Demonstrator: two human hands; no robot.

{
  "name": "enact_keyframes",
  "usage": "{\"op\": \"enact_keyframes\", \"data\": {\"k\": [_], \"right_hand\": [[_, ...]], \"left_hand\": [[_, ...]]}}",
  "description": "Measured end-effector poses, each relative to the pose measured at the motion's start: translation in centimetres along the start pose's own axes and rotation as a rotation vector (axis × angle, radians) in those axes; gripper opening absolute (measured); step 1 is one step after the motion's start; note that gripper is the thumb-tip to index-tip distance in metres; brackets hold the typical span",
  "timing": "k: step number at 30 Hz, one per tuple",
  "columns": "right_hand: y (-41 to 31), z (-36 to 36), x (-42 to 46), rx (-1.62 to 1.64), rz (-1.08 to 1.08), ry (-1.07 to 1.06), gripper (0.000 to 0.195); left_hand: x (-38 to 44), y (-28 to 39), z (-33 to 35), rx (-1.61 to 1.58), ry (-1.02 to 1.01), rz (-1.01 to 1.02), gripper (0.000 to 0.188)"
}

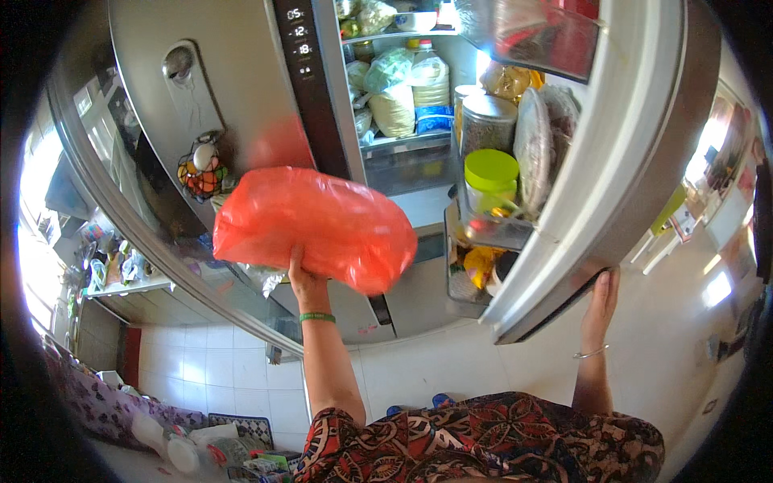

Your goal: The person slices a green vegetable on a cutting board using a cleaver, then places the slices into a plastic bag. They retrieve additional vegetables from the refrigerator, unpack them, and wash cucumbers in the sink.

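A red plastic bag (314, 223), bulging and slightly blurred, is held up in front of the refrigerator. My left hand (306, 281) grips it from below, and the bag hides most of my fingers. What the bag contains cannot be seen. On the right, the refrigerator door (616, 199) stands wide open. My right hand (599, 302) holds this door at its dark-lined outer edge, fingers close together. Between the two hands is the lit refrigerator compartment (407, 142), with filled bags (392, 108) and a plastic bottle (430, 75) on its shelf.
Door bins hold a metal-lidded jar (489, 124), a green-lidded container (491, 172) and wrapped plates (532, 151). The other refrigerator door (241, 72) is closed, with a small wire basket (202, 172) before it. A glass sliding door (151, 235) runs along the left. Tiled floor (423, 368) lies below.
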State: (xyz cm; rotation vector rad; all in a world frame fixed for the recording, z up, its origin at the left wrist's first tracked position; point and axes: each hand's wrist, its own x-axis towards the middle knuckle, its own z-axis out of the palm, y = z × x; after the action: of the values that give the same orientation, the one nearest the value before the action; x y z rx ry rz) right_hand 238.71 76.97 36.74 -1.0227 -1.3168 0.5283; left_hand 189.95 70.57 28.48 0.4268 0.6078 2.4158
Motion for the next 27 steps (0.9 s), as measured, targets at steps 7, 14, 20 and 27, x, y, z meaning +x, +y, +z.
{"op": "enact_keyframes", "data": {"k": [7,14,20,27], "right_hand": [[-3.1,5.8,-4.3,0.089,-0.157,-0.373,0.054],[-5.1,15.6,-6.0,-0.069,-0.393,-0.551,0.049],[-4.5,28.0,-4.9,-0.387,-0.593,-0.484,0.045],[-3.6,37.6,-2.9,-0.35,-0.459,-0.29,0.044]], "left_hand": [[-11.4,4.3,-10.0,-0.133,-0.081,-0.051,0.059],[-18.1,12.3,-17.1,-0.083,0.176,0.088,0.059],[-22.7,18.2,-22.4,-0.042,0.344,0.234,0.059],[-26.1,21.6,-25.5,-0.031,0.456,0.335,0.059]]}}
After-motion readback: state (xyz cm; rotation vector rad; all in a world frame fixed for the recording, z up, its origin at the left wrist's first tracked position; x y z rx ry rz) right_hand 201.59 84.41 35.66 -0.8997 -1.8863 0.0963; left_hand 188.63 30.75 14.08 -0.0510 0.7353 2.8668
